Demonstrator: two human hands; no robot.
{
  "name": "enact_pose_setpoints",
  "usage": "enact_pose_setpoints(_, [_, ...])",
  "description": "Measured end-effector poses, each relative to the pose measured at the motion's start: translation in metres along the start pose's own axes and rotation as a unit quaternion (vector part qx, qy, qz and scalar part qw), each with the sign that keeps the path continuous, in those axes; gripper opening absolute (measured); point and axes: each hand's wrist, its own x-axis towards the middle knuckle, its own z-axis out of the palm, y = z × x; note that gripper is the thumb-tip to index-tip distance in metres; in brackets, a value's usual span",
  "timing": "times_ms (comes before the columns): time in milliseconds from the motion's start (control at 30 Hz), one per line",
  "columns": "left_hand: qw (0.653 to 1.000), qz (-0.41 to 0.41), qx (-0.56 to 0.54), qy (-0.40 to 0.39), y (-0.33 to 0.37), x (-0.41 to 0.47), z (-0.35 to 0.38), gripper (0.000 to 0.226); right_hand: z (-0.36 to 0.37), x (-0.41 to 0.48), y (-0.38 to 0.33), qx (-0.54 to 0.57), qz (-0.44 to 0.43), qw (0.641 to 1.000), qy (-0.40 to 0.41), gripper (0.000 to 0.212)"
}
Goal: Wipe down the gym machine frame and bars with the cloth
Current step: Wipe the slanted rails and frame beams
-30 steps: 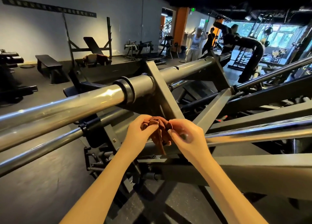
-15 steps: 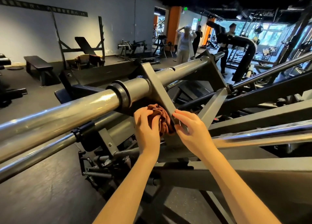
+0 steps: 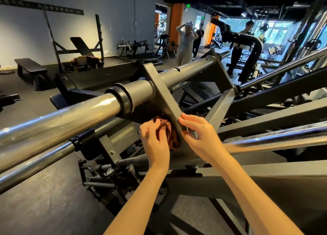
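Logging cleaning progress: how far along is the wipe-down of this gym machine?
Done: no wiped area is distinguishable. In hand: the left hand presses the cloth against the diagonal brace, which the right hand grips. Left: seemingly the chrome bars and lower frame beam, none touching the cloth.

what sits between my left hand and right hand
Head view: the bunched brown cloth, gripped by the left hand, and the grey diagonal brace the right hand holds.

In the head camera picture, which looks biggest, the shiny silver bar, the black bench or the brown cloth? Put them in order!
1. shiny silver bar, helped by being nearest the camera.
2. black bench, far off, so it looks small.
3. brown cloth, partly hidden by the left hand.
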Motion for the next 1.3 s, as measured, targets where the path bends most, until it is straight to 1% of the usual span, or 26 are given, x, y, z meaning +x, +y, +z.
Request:
enact_pose_setpoints(67, [1.0, -0.017, -0.013, 0.002, 0.0, 0.002, 0.002, 0.014, 0.0, 0.001, 0.0, -0.001, 0.0, 1.0, 0.003, 0.045])
enact_pose_setpoints(167, [0.999, -0.016, -0.008, 0.037, 0.008, 0.017, 0.006, 0.011, 0.0, 0.001, 0.0, -0.007, 0.0, 1.0, 0.001, 0.045])
enact_pose_setpoints(300, [0.997, -0.032, -0.032, 0.07, 0.019, 0.031, 0.009, 0.02, 0.002, 0.0, 0.001, -0.013, 0.004, 1.0, 0.002, 0.047])
enact_pose_setpoints(367, [0.996, -0.014, -0.034, 0.087, 0.019, 0.036, 0.01, 0.022, 0.003, 0.0, 0.002, -0.013, 0.008, 1.0, 0.002, 0.048])
enact_pose_setpoints(433, [0.994, 0.03, -0.018, 0.1, 0.014, 0.037, 0.013, 0.016, 0.003, 0.0, 0.002, -0.009, 0.009, 1.0, 0.003, 0.047])
enact_pose_setpoints(500, [0.994, 0.057, -0.01, 0.093, 0.003, 0.032, 0.015, 0.014, 0.003, 0.0, 0.001, -0.004, 0.008, 1.0, 0.005, 0.047])
enact_pose_setpoints(633, [0.999, 0.015, -0.037, 0.017, -0.009, 0.001, 0.016, 0.035, 0.002, 0.0, -0.001, 0.005, 0.01, 1.0, 0.003, 0.046])
enact_pose_setpoints(700, [0.999, 0.024, -0.033, -0.001, -0.01, -0.008, 0.017, 0.04, 0.001, 0.0, -0.001, 0.006, 0.01, 1.0, 0.002, 0.045])
enact_pose_setpoints(767, [0.999, 0.04, -0.029, 0.002, -0.005, 0.001, 0.018, 0.038, 0.001, 0.0, -0.001, 0.004, 0.009, 1.0, 0.001, 0.045])
enact_pose_setpoints(900, [0.996, 0.075, -0.008, 0.045, -0.001, 0.041, 0.019, 0.027, 0.001, 0.001, 0.0, 0.0, 0.004, 1.0, 0.0, 0.045])
enact_pose_setpoints(967, [0.996, 0.065, -0.033, 0.053, 0.001, 0.038, 0.019, 0.024, 0.002, 0.001, 0.001, -0.001, 0.0, 1.0, 0.003, 0.044])
enact_pose_setpoints(1100, [0.997, 0.039, -0.066, 0.016, -0.001, -0.009, 0.02, 0.02, 0.003, 0.001, 0.001, 0.005, 0.003, 1.0, 0.009, 0.044])
enact_pose_setpoints(1167, [0.996, 0.047, -0.077, 0.008, 0.002, -0.01, 0.019, 0.017, 0.003, 0.001, 0.0, 0.006, 0.007, 1.0, 0.009, 0.045])
enact_pose_setpoints(1200, [0.995, 0.059, -0.073, 0.021, 0.003, 0.0, 0.018, 0.015, 0.003, 0.001, 0.0, 0.007, 0.009, 1.0, 0.007, 0.045])
enact_pose_setpoints(1233, [0.995, 0.054, -0.073, 0.037, 0.003, 0.012, 0.017, 0.014, 0.003, 0.0, -0.001, 0.008, 0.011, 1.0, 0.005, 0.045])
enact_pose_setpoints(1300, [0.993, 0.01, -0.082, 0.08, 0.005, 0.035, 0.017, 0.012, 0.003, -0.001, -0.001, 0.006, 0.013, 1.0, 0.005, 0.045])
